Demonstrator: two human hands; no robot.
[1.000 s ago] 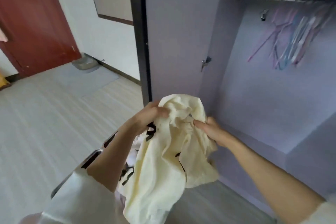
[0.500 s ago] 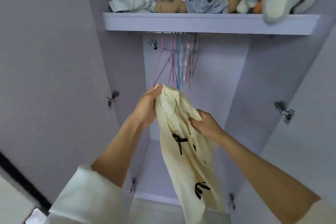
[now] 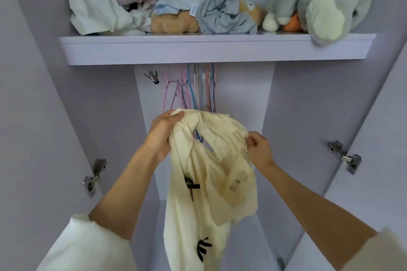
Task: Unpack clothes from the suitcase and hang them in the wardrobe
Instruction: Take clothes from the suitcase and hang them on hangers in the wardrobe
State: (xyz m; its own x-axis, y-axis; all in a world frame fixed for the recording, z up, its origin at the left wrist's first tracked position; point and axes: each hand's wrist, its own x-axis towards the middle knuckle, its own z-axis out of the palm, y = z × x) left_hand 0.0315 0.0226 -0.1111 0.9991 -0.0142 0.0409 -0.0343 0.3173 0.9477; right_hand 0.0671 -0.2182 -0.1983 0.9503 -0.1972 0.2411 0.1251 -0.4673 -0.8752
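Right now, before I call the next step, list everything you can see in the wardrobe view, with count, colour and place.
Cream fabric garment with black markings: one, cream, held up in front of the open wardrobe, below the hangers.
Thin plastic hangers: a bunch, count unclear, pink, blue and pale, hanging under the shelf.
Lilac wardrobe shelf: one, lilac, across the top.
Crumpled clothes pile: several pieces, white, pink-striped, light blue, grey, on the shelf's left and middle.
Tan plush toy: one, tan, partly under the clothes.
Grey plush toy: one, grey with pale patches, right end of the shelf.
Metal door hinges: three plainly seen, silver, on the side panels.
Left hand: grips the garment's top edge.
Right hand: pinches the garment's right edge.
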